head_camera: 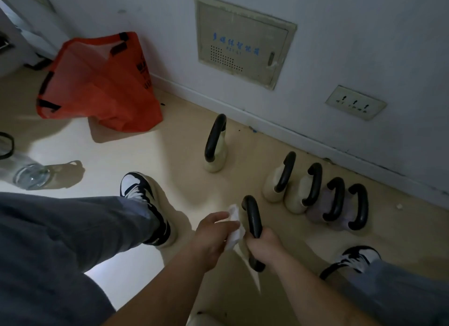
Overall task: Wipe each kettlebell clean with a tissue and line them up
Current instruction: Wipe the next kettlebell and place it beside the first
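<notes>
My right hand (263, 246) grips the black handle of a kettlebell (252, 218) near the lower middle; its body is mostly hidden under my hands. My left hand (213, 231) holds a crumpled white tissue (235, 225) against the left side of that handle. To the right, several kettlebells stand in a row along the wall: two cream ones (273, 187) (297, 199) and two purple-grey ones (318, 210) (342, 217), all with black handles. One more cream kettlebell (216, 155) stands alone farther back.
An orange bag (102, 82) lies on the floor at the back left. A clear glass vessel (30, 176) sits at the far left. My two shoes (145, 204) (354, 259) flank the hands. The wall (340, 46) carries a panel box and a socket.
</notes>
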`<state>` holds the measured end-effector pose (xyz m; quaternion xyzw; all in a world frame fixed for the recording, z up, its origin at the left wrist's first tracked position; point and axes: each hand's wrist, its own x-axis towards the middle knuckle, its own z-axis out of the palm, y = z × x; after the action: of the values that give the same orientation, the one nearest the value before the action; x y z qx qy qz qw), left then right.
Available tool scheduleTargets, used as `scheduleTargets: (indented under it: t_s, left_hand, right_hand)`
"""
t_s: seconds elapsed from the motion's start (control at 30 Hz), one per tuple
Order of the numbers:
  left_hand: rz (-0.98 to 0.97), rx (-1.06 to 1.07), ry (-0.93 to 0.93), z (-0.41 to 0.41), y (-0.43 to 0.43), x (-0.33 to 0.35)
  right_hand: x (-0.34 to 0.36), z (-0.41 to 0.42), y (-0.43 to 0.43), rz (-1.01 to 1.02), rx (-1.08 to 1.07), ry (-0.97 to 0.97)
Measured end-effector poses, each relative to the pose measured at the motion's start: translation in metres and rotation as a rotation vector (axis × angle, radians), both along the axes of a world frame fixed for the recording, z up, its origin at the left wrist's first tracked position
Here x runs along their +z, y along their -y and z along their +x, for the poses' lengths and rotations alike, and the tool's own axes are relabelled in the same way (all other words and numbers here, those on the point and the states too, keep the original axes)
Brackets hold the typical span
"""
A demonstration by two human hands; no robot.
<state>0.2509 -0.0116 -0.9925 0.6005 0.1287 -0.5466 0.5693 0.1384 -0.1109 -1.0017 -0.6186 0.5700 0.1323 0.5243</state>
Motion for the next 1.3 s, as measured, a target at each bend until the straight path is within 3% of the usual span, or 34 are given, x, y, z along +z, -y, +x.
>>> scheduleTargets:
  t_s: [0.17, 0.3, 0.37, 0.43, 0.53, 0.73, 0.83, 0.9, 1.0, 1.1, 1.23, 1.3]
  left_hand:
    - [-0.087, -0.091, 0.002, -0.004, 0.001, 0.016]
    - [-0.187, -0.142, -0.088, -0.006, 0.010, 0.025]
    - [-0.247, -0.169, -0.126, -0.007, 0.017, 0.028]
    - [-0.266, -0.202, -0.044, -0.008, 0.025, 0.027]
    - [-0.256, -0.208, 0.062, -0.006, 0.038, 0.021]
    - [-0.200, -0.184, 0.068, -0.011, 0.048, 0.024]
    - [-0.081, -0.117, 0.222, -0.011, 0.043, 0.025]
    - [0.017, -0.071, 0.507, -0.010, 0.041, 0.028]
    - [-0.152, -0.252, 0.683, -0.009, 0.045, 0.049]
    - [-0.252, -0.447, 0.665, -0.015, 0.049, 0.058]
    - [-0.294, -0.245, 0.268, -0.008, 0.042, 0.053]
    - [-0.276, -0.222, 0.194, -0.004, 0.042, 0.051]
  right_hand:
    - [0.022, -0.014, 0.009, -0.004, -0.140, 0.109]
    - [0.038, -0.017, 0.015, -0.214, -0.247, 0.181]
    - [0.048, -0.008, 0.017, -0.147, -0.246, 0.235]
    - [0.059, -0.002, 0.020, -0.042, -0.250, 0.329]
    - [0.069, -0.007, 0.027, -0.077, -0.262, 0.447]
    - [0.059, -0.018, 0.043, 0.032, -0.521, 0.486]
    - [0.056, -0.017, 0.047, 0.126, -0.678, 0.575]
    - [0.055, -0.015, 0.048, 0.085, -0.668, 0.554]
    - [0.056, -0.007, 0.047, 0.072, -0.622, 0.558]
    - [0.062, -0.002, 0.044, 0.284, -0.652, 0.663]
    - [0.063, -0.005, 0.049, 0.319, -0.579, 0.705]
    - [0.063, -0.004, 0.047, 0.312, -0.545, 0.694]
